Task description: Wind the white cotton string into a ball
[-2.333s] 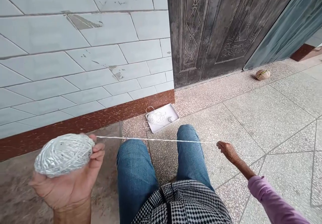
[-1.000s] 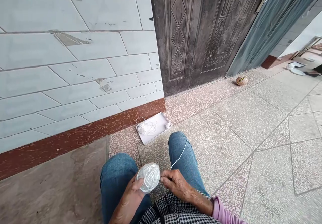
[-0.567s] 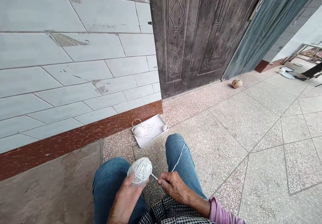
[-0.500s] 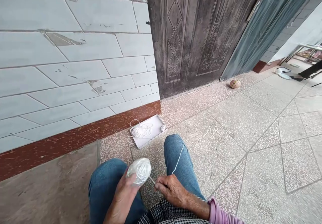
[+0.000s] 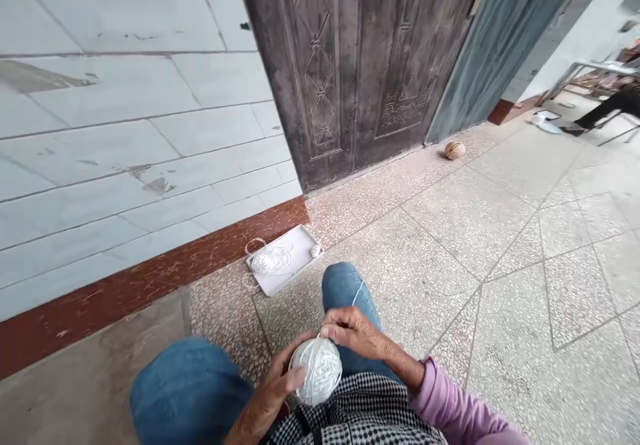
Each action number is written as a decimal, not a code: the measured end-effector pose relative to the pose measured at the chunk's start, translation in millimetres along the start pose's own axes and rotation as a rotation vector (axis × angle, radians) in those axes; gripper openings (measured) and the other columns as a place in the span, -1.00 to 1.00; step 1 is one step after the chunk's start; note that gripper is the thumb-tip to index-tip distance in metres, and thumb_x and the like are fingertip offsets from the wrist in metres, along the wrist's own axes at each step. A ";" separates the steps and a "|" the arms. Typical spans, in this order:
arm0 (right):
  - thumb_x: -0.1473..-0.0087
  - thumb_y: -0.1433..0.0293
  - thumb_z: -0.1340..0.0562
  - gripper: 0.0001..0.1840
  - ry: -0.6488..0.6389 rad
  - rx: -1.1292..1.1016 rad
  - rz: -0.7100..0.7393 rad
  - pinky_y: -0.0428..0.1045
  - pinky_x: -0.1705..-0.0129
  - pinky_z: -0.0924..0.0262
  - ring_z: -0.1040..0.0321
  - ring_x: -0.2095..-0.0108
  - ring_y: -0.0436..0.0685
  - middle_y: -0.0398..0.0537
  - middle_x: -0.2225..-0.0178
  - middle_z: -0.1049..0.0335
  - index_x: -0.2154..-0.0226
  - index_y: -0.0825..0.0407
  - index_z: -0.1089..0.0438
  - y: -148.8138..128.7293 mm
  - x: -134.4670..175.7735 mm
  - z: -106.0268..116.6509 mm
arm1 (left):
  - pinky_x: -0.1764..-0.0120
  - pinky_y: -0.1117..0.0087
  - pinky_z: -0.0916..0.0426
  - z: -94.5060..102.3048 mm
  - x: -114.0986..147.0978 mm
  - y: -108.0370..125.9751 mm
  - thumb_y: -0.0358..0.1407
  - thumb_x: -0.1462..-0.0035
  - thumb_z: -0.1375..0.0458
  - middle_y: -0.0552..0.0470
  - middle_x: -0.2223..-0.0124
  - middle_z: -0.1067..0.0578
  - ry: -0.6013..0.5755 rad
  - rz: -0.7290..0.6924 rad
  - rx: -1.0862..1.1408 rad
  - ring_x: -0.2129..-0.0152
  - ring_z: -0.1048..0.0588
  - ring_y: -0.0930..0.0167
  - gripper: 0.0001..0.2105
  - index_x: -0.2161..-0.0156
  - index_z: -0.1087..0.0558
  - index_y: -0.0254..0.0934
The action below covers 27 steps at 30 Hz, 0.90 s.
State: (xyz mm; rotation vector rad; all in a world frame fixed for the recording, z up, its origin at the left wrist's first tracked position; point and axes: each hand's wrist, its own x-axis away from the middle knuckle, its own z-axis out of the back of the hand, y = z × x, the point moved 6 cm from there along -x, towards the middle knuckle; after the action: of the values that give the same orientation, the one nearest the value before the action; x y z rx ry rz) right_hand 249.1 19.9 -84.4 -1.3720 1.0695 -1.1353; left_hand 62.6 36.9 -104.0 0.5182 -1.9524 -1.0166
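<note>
A white ball of yarn (image 5: 320, 371) sits in my left hand (image 5: 280, 381), whose fingers wrap round its left side above my lap. At the ball's upper edge, my right hand (image 5: 356, 331) pinches the white strand. From the right hand the strand (image 5: 358, 291) runs up over my right knee. On the floor by the wall lies a shallow white tray (image 5: 300, 271), holding a loose heap of white yarn (image 5: 270, 259) and a small white ball (image 5: 315, 251) near its right side. Some loops hang over the tray's left edge.
A tiled wall (image 5: 150, 125) with a red-brown base strip (image 5: 150, 281) stands ahead on the left, beside a dark carved door (image 5: 350, 71). A round tan object (image 5: 455, 151) lies near a grey-green curtain (image 5: 500, 51). Another person's leg (image 5: 600, 111) shows at far right.
The yarn ball has moved right and down, closer to my lap, and looks sharper. My right hand has risen to its upper edge. The whole view has shifted slightly.
</note>
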 end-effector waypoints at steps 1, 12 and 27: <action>-0.31 -0.32 -0.20 -0.26 0.006 -0.030 -0.006 -0.07 0.34 -0.12 -0.15 0.42 -0.01 -0.21 0.45 -0.25 0.36 0.03 -0.37 6.0 -2.8 -3.1 | -0.08 0.02 -0.52 -1.3 3.8 0.9 0.18 0.19 -0.57 -0.24 0.01 -0.69 -0.010 -0.005 0.058 -0.03 -0.61 -0.10 -0.27 -0.04 -0.69 -0.22; -0.55 -0.01 -0.06 -0.45 -0.140 0.304 0.123 -0.03 0.21 -0.14 -0.22 0.37 0.04 -0.18 0.42 -0.27 0.35 0.00 -0.33 -3.6 -33.4 -57.6 | -0.27 -0.10 -0.46 64.2 24.8 21.6 0.11 0.19 -0.56 -0.20 -0.09 -0.69 0.301 -0.161 0.462 -0.21 -0.54 -0.11 -0.36 0.02 -0.68 -0.22; -0.54 0.35 -0.15 -0.67 -0.288 0.886 0.439 0.14 0.05 -0.34 -0.48 0.19 0.25 0.03 0.23 -0.61 0.23 -0.01 -0.56 -40.3 4.7 -71.5 | -0.27 0.05 -0.40 49.8 9.8 44.3 -0.13 0.06 -0.43 -0.20 -0.17 -0.63 0.441 -0.354 -0.400 -0.13 -0.57 0.04 -0.34 -0.19 -0.55 -0.29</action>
State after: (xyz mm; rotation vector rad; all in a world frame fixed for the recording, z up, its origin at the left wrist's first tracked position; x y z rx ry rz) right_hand 180.4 7.5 -40.9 -0.5325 0.4994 -0.8720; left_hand 16.6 79.1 -78.4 0.7959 -1.2535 -1.3425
